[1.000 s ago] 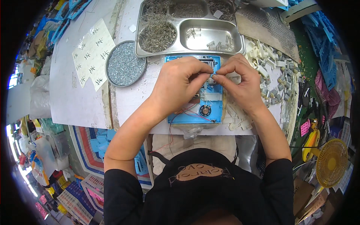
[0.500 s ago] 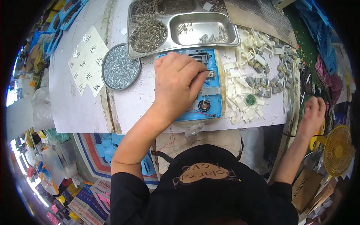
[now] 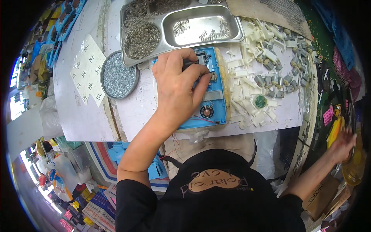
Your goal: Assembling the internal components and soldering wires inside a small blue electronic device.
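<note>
A blue plastic housing [image 3: 218, 98] rests on a yellowish pad [image 3: 226, 83] at the table's front. My left hand [image 3: 176, 79] lies over its upper left part, thumb and fingers closed together beside a small metal piece [image 3: 213, 76]. What the fingertips pinch is hidden. A round speaker [image 3: 206, 112] sits in the lower part of the housing, with thin red wires by it. A grey strip [image 3: 213, 96] crosses above the speaker. Off the table's right side, my right hand [image 3: 343, 146] is stretched out beside a yellow fan [image 3: 354, 166]; its fingers are blurred, and no held thing can be made out.
A metal tray [image 3: 166, 42] of springs stands behind the housing. Left of it are a round dish of small screws [image 3: 119, 75] and a marked paper sheet [image 3: 88, 69]. White plastic parts [image 3: 247, 89] and small grey motors [image 3: 284, 79] lie piled to the right.
My right hand has moved outward and down, to the right, toward the fan. The left hand stays on the housing, its fingers slightly shifted. The whole view has tilted a little.
</note>
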